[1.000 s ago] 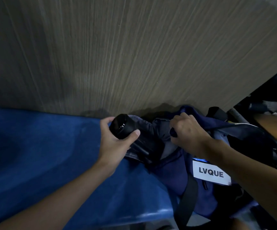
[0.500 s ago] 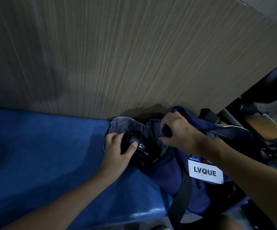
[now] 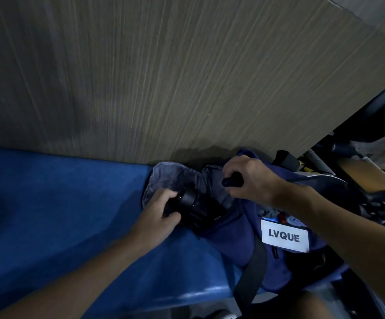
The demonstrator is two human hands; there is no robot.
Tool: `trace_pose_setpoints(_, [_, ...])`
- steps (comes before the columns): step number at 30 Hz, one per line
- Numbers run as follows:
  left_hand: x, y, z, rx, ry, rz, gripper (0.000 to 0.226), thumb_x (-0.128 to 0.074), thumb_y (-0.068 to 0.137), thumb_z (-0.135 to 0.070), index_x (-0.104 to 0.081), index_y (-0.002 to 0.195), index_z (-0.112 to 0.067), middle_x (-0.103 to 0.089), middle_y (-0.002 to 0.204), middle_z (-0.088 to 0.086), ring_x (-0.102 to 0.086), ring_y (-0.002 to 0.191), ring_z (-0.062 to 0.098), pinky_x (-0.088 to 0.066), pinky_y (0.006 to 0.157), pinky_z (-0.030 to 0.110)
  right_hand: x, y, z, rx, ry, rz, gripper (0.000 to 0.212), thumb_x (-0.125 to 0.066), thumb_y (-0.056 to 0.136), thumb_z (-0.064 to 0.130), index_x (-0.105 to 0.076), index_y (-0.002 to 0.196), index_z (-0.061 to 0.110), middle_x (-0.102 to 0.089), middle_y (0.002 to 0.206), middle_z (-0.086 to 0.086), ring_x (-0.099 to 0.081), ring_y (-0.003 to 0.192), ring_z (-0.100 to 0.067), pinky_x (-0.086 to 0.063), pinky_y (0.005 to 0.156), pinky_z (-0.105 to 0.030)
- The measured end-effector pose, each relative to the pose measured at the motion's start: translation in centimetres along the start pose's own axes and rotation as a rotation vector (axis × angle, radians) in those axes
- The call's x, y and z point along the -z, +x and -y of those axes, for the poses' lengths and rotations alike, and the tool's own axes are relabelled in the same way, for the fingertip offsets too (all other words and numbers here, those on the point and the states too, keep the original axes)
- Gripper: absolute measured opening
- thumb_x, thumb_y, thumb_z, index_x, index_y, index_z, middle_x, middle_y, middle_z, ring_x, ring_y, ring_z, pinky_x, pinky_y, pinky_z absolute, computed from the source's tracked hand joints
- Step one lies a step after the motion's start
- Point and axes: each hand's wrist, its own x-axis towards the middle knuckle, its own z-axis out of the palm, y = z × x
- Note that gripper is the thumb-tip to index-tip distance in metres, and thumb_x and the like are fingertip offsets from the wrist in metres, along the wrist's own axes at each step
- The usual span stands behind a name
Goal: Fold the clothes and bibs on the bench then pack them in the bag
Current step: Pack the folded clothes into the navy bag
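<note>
black cylinder [image 3: 193,203] gripped in my left hand [image 3: 161,210], at bag [image 3: 228,238] mouth on bench [image 3: 60,203]. my right hand [image 3: 251,180] clenched bag edge, mouth pulled wide. judged best: slide cylinder deep, edge taut.

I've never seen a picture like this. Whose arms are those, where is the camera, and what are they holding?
The arms belong to a person wearing a camera on their head, so you see what they see, looking down. A blue bench runs along a wooden wall. At its right end lies a blue bag with a white label reading LVQUE. The left hand grips a black round object at the bag's open mouth; I cannot tell what it is. The right hand grips the bag's edge.
</note>
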Motion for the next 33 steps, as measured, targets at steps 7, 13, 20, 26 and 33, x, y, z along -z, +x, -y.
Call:
trace_pose_setpoints(7, [0.5, -0.1, -0.3, -0.066, 0.176, 0.192, 0.052, -0.057, 0.095, -0.018, -0.042, 0.142, -0.032, -0.037, 0.138, -0.03, -0.039, 0.121, -0.015, -0.032, 0.092, 0.002, 0.0, 0.7, 0.3, 0.025, -0.01, -0.027, 0.013, -0.078, 0.076, 0.007, -0.066, 0.08, 0.004, -0.066, 0.107, -0.011, -0.058, 0.103, -0.023, -0.037, 0.08, -0.016])
trace_pose_setpoints(13, [0.2, -0.4, -0.3, -0.116, 0.288, 0.367, 0.074, -0.052, 0.081, -0.035, -0.034, 0.153, -0.029, -0.031, 0.15, -0.025, -0.028, 0.14, -0.004, -0.025, 0.12, 0.027, -0.2, 1.3, 1.2, 0.035, 0.009, -0.021, 0.011, -0.076, 0.076, 0.005, -0.065, 0.077, 0.003, -0.066, 0.107, -0.008, -0.055, 0.104, -0.019, -0.036, 0.082, -0.017])
trace_pose_setpoints(20, [-1.3, -0.2, -1.5, -0.127, 0.047, 0.135, 0.041, -0.057, 0.086, -0.017, -0.064, 0.127, -0.012, -0.054, 0.123, -0.015, -0.057, 0.11, -0.001, -0.045, 0.102, 0.02, -0.2, 0.8, 1.3, 0.013, 0.02, -0.042, 0.011, -0.076, 0.077, 0.005, -0.067, 0.081, 0.0, -0.065, 0.109, -0.009, -0.055, 0.105, -0.021, -0.039, 0.084, -0.02])
trace_pose_setpoints(26, [-1.5, -0.1, -1.3, -0.057, -0.066, 0.235, 0.057, -0.056, 0.076, -0.023, -0.058, 0.133, -0.021, -0.049, 0.133, -0.019, -0.05, 0.123, -0.003, -0.04, 0.108, 0.024, -0.3, 1.0, 1.4, 0.024, 0.012, -0.039, 0.011, -0.075, 0.078, 0.005, -0.065, 0.081, 0.002, -0.066, 0.109, -0.008, -0.054, 0.107, -0.022, -0.041, 0.085, -0.025])
trace_pose_setpoints(33, [-1.9, -0.4, -1.7, -0.076, 0.125, 0.378, 0.079, -0.051, 0.077, -0.032, -0.036, 0.154, -0.02, -0.032, 0.15, -0.022, -0.027, 0.139, -0.008, -0.021, 0.12, 0.02, 0.1, 1.7, 2.0, 0.058, 0.024, -0.055, 0.014, -0.076, 0.076, 0.003, -0.062, 0.078, 0.004, -0.067, 0.108, -0.009, -0.056, 0.101, -0.024, -0.041, 0.083, -0.024])
